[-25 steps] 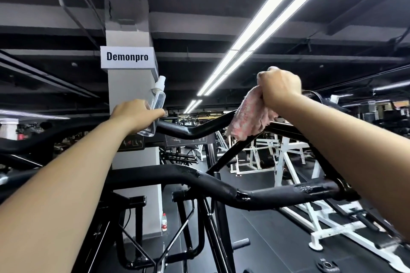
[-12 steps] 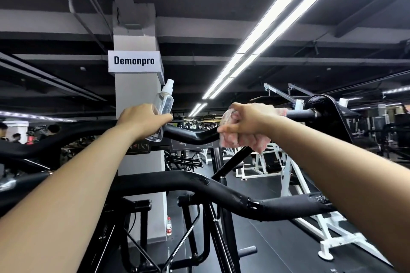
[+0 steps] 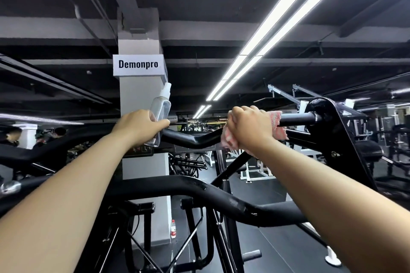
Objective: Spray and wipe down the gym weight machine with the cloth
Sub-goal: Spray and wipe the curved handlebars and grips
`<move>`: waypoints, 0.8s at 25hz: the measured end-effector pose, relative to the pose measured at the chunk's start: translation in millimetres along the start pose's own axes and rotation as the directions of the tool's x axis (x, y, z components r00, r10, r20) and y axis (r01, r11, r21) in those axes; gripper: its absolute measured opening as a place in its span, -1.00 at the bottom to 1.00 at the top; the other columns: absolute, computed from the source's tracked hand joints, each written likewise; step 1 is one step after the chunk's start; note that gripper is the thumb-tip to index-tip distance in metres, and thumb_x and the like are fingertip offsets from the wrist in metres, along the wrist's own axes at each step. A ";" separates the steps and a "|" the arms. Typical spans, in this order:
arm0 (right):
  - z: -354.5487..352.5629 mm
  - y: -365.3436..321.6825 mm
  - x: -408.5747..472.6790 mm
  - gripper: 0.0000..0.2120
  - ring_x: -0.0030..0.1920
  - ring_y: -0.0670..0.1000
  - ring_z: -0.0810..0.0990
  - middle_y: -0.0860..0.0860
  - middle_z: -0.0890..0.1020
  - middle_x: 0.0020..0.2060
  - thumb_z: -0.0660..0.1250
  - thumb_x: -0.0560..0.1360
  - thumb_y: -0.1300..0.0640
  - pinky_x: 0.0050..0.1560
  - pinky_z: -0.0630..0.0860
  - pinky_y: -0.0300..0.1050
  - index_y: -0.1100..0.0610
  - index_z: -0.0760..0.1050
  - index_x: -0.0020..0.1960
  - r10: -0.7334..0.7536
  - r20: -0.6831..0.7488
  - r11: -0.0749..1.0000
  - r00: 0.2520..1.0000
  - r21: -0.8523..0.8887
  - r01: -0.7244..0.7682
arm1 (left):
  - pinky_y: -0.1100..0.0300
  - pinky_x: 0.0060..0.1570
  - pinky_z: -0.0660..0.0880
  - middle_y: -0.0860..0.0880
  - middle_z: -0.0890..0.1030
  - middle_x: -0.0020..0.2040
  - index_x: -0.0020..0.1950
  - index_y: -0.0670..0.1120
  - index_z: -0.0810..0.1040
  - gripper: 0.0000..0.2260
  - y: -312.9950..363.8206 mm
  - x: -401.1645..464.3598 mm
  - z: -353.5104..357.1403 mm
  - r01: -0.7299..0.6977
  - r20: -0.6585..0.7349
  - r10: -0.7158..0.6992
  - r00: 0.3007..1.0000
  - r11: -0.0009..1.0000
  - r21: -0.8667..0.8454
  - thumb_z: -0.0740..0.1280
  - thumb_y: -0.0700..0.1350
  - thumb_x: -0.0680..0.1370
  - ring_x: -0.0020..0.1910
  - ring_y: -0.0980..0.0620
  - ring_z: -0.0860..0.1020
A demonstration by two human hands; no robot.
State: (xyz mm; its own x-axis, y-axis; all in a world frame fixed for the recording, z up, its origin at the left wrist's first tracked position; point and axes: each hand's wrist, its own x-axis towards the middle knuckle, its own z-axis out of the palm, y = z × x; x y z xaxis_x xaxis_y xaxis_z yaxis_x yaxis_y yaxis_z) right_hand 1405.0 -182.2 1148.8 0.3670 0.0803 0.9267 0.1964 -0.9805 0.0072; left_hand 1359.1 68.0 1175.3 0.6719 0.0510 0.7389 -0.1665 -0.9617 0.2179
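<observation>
The black upper bar (image 3: 195, 139) of the weight machine runs across in front of me at arm's height. My right hand (image 3: 249, 127) is wrapped around it, fingers curled over the pink and white cloth (image 3: 277, 126), which is bunched against the bar and sticks out on both sides of my fist. To the left along the same bar, my left hand (image 3: 139, 125) grips a clear spray bottle (image 3: 160, 109), upright, nozzle up. Behind the bar stands a grey pillar (image 3: 142, 91) with a "Demonpro" sign (image 3: 138, 64). Below the bar, at the pillar's foot, a small bottle (image 3: 173, 228) stands on the floor.
</observation>
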 end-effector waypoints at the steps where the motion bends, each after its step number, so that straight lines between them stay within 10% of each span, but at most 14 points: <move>1: -1.5 7.2 0.2 -0.71 0.05 0.16 0.51 0.10 0.61 -0.04 0.13 0.59 -0.01 -0.07 0.33 -0.03 0.18 0.52 -0.01 0.001 -0.010 0.999 1.000 0.043 0.000 | 0.11 -0.23 0.34 -0.09 0.59 -0.26 -0.21 -0.13 0.50 -0.61 0.8 -1.3 -0.6 -0.002 0.000 0.002 1.000 1.000 0.002 0.21 0.18 0.53 -0.22 -0.07 0.51; 16: -22.2 56.2 -7.2 -0.86 0.06 0.23 0.45 0.25 0.47 0.02 0.11 0.53 0.35 -0.11 0.24 -0.04 0.32 0.40 0.04 0.203 -0.041 0.964 0.978 0.184 -0.193 | 0.15 -0.19 0.31 -0.03 0.57 -0.25 -0.22 -0.06 0.49 -0.71 9.3 -8.1 -1.7 0.020 0.002 -0.020 1.000 1.000 0.005 0.25 0.14 0.51 -0.13 -0.11 0.51; 20: -16.1 53.4 -8.9 -0.68 0.10 0.24 0.52 0.23 0.58 0.03 0.18 0.58 -0.03 0.13 0.35 0.06 0.23 0.40 0.13 0.348 0.005 0.916 0.938 0.210 -0.341 | 0.15 -0.18 0.29 0.00 0.51 -0.30 -0.26 -0.03 0.42 -0.71 11.9 -6.5 -1.3 0.010 -0.004 -0.010 1.000 0.999 0.037 0.24 0.15 0.51 -0.15 -0.09 0.48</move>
State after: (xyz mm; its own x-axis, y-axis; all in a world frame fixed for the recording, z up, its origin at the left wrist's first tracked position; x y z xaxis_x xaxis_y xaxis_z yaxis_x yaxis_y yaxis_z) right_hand 1397.6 -238.2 1147.0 0.4167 -0.2650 0.8696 0.2455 -0.8882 -0.3883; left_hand 1351.8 56.6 1173.9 0.6704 0.0620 0.7394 -0.1329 -0.9704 0.2019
